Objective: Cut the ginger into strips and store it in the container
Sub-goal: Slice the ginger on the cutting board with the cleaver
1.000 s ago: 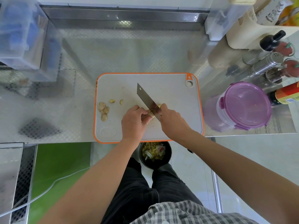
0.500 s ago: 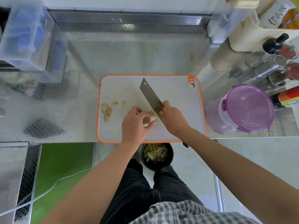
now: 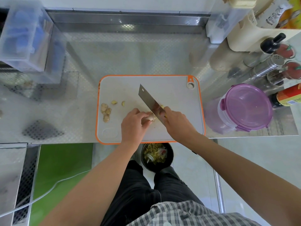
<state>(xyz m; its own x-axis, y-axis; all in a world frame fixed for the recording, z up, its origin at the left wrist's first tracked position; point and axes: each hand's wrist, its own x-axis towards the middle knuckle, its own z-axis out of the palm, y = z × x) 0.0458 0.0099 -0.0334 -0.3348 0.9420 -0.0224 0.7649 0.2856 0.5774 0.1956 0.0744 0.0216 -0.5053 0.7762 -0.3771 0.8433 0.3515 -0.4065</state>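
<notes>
A white cutting board (image 3: 175,98) with an orange rim lies on the steel counter. My left hand (image 3: 132,124) grips a pale piece of ginger (image 3: 150,116) near the board's middle. My right hand (image 3: 176,123) grips the handle of a cleaver (image 3: 149,103), whose blade rests against the ginger's right side and points away to the upper left. Several cut ginger slices (image 3: 105,112) lie on the board's left part. A clear container with a purple lid (image 3: 246,106), shut, stands right of the board.
Spice bottles and shakers (image 3: 275,62) crowd the back right. A clear plastic box (image 3: 24,39) stands at the back left. Below the counter edge, between my legs, a black bin (image 3: 157,156) holds scraps. A dark mesh patch (image 3: 42,130) lies on the counter's left.
The view has shifted slightly. The cleaver and both hands stay at the ginger, the blade working at nearly the same spot; the slices on the left have not moved.
</notes>
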